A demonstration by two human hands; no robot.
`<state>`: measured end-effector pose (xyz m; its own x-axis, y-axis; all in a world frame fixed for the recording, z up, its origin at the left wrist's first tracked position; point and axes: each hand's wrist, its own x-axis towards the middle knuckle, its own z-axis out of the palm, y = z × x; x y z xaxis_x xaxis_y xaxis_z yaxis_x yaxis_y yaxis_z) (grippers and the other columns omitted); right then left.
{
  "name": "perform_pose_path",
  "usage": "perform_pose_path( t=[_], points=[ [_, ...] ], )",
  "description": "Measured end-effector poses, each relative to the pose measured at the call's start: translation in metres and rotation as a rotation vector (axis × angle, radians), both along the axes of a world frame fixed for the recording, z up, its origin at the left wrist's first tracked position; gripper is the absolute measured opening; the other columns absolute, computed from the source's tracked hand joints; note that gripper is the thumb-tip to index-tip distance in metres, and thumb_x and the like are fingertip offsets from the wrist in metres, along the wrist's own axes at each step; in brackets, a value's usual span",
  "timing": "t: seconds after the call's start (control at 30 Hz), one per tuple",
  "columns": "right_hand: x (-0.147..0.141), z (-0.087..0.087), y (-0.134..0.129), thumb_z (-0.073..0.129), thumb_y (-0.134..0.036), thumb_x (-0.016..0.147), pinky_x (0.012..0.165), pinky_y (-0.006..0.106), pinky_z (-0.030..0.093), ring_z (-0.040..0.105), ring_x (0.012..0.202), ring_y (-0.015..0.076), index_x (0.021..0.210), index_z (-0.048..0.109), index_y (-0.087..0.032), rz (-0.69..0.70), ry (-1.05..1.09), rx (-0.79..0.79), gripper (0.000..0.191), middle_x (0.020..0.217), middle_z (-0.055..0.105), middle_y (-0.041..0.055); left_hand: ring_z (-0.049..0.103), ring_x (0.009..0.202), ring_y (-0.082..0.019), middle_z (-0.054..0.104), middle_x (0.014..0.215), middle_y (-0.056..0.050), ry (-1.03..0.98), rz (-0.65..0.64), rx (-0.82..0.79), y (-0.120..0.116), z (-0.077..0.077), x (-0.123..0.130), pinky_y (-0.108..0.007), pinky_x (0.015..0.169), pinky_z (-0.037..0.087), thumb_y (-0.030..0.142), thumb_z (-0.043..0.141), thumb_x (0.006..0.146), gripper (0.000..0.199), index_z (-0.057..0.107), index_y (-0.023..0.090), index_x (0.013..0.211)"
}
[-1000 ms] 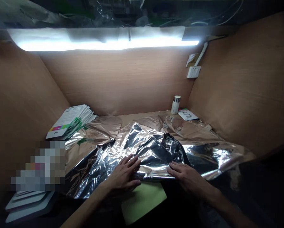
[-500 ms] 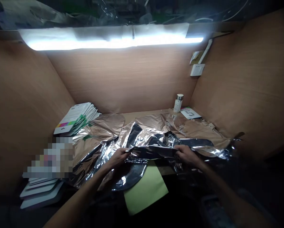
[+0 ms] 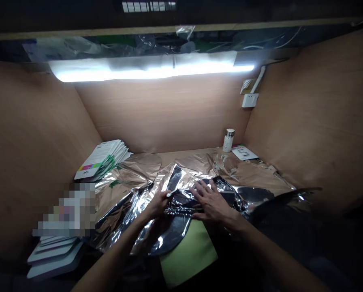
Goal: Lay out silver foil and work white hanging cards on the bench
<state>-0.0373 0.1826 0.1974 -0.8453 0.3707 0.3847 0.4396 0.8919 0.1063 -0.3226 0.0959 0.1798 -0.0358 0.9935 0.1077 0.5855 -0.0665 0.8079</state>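
Dark, mirror-like film (image 3: 169, 229) lies in crumpled, overlapping sheets over the worktop. My left hand (image 3: 157, 205) is closed at the left end of a folded strip of this film, its thumb and fingers pinching the edge. A small bright spot shows at those fingertips. My right hand (image 3: 213, 205) lies flat across the strip's right part with fingers spread, covering some of it. Below the film, a yellow-green sheet of paper (image 3: 189, 257) sticks out past the front edge of the worktop. Part of it is hidden under the film.
White printed cards with a coloured band (image 3: 102, 158) are stacked at the back left; more white cards (image 3: 55, 259) lie nearer me, partly blurred out. A white bottle (image 3: 228, 141) and a card marked 5 (image 3: 244, 153) stand back right. Wooden panels (image 3: 163, 113) enclose three sides.
My right hand has let go of the strip's right end and moved left, now flat on top of it. The strip has come down onto the film. My view has tilted up slightly.
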Motion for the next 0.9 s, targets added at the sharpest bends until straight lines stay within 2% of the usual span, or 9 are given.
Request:
perform_pose_path(
  t=[0.1, 0.23, 0.33, 0.47, 0.53, 0.63, 0.73, 0.83, 0.9],
  points=[
    [0.022, 0.009, 0.006, 0.074, -0.049, 0.079, 0.116, 0.061, 0.024, 0.044, 0.137, 0.0368, 0.161, 0.03, -0.019, -0.086, -0.105, -0.146, 0.098, 0.15, 0.047, 0.0146, 0.061, 0.11, -0.024, 0.071, 0.113, -0.003, 0.299, -0.167, 0.169, -0.036, -0.005, -0.007, -0.035, 0.097, 0.041, 0.031, 0.059, 0.088, 0.028, 0.073, 0.02, 0.109],
    [0.044, 0.006, -0.026, 0.046, -0.007, 0.086, 0.079, 0.051, 0.05, 0.067, 0.089, 0.0326, 0.117, 0.067, -0.018, -0.212, -0.351, -0.232, 0.038, 0.096, 0.067, 0.0084, 0.04, 0.143, -0.031, 0.051, 0.15, 0.004, 0.822, -0.256, 0.224, -0.078, -0.013, -0.003, -0.05, 0.114, 0.026, 0.021, 0.06, 0.078, 0.064, 0.058, 0.032, 0.141],
    [0.034, -0.009, -0.062, 0.037, -0.006, 0.093, 0.066, 0.047, 0.052, 0.069, 0.086, 0.0346, 0.107, 0.071, -0.015, -0.297, -0.412, -0.295, 0.037, 0.096, 0.068, 0.0122, 0.034, 0.145, -0.03, 0.032, 0.163, 0.003, 0.97, -0.157, 0.291, -0.09, -0.015, 0.028, -0.049, 0.115, 0.026, 0.035, 0.061, 0.09, 0.068, 0.042, 0.031, 0.155],
    [0.011, -0.014, -0.102, 0.038, -0.005, 0.094, 0.069, 0.047, 0.055, 0.07, 0.088, 0.0363, 0.115, 0.069, -0.012, -0.334, -0.455, -0.374, 0.038, 0.097, 0.069, 0.0155, 0.054, 0.118, -0.024, 0.061, 0.134, -0.001, 1.126, -0.228, 0.382, -0.076, -0.014, 0.06, -0.045, 0.097, 0.037, 0.031, 0.042, 0.107, 0.031, 0.056, 0.024, 0.134],
    [0.007, -0.003, -0.116, 0.041, -0.01, 0.096, 0.071, 0.046, 0.055, 0.07, 0.087, 0.0364, 0.129, 0.063, -0.01, -0.232, -0.479, -0.441, 0.04, 0.097, 0.069, 0.017, 0.057, 0.108, -0.022, 0.066, 0.117, -0.002, 1.12, -0.334, 0.38, -0.062, -0.011, 0.051, -0.044, 0.095, 0.037, 0.029, 0.049, 0.104, 0.022, 0.06, 0.02, 0.122],
    [0.016, 0.02, -0.126, 0.056, -0.025, 0.094, 0.083, 0.039, 0.056, 0.069, 0.098, 0.0313, 0.156, 0.041, -0.012, 0.111, -0.389, -0.647, 0.065, 0.112, 0.068, 0.0168, 0.052, 0.126, -0.021, 0.061, 0.135, 0.0, 1.07, -0.424, 0.37, -0.042, -0.002, 0.01, -0.045, 0.108, 0.032, 0.027, 0.057, 0.101, 0.025, 0.061, 0.025, 0.125],
    [0.028, 0.03, -0.111, 0.064, -0.045, 0.094, 0.103, 0.033, 0.049, 0.06, 0.123, 0.024, 0.162, 0.033, -0.029, 0.372, -0.171, -0.82, 0.076, 0.14, 0.058, 0.0069, 0.039, 0.14, -0.031, 0.041, 0.157, 0.001, 1.125, -0.228, 0.204, -0.034, 0.012, -0.025, -0.049, 0.107, 0.034, 0.008, 0.057, 0.092, 0.039, 0.068, 0.03, 0.122],
    [0.029, 0.02, -0.062, 0.054, -0.044, 0.1, 0.115, 0.046, 0.036, 0.047, 0.136, 0.0292, 0.152, 0.052, -0.026, 0.108, 0.016, -0.399, 0.055, 0.152, 0.047, 0.0085, 0.048, 0.123, -0.033, 0.049, 0.145, -0.009, 1.067, 0.16, 0.061, -0.034, 0.018, -0.023, -0.045, 0.095, 0.044, 0.002, 0.049, 0.085, 0.05, 0.069, 0.026, 0.125],
    [0.025, 0.011, -0.017, 0.047, -0.04, 0.104, 0.121, 0.054, 0.021, 0.032, 0.147, 0.0332, 0.152, 0.052, -0.02, -0.089, 0.046, -0.086, 0.053, 0.16, 0.035, 0.0118, 0.05, 0.12, -0.034, 0.051, 0.141, -0.014, 1.01, 0.216, 0.03, -0.033, 0.012, -0.006, -0.047, 0.095, 0.046, 0.021, 0.049, 0.095, 0.041, 0.065, 0.02, 0.133]
  ],
)
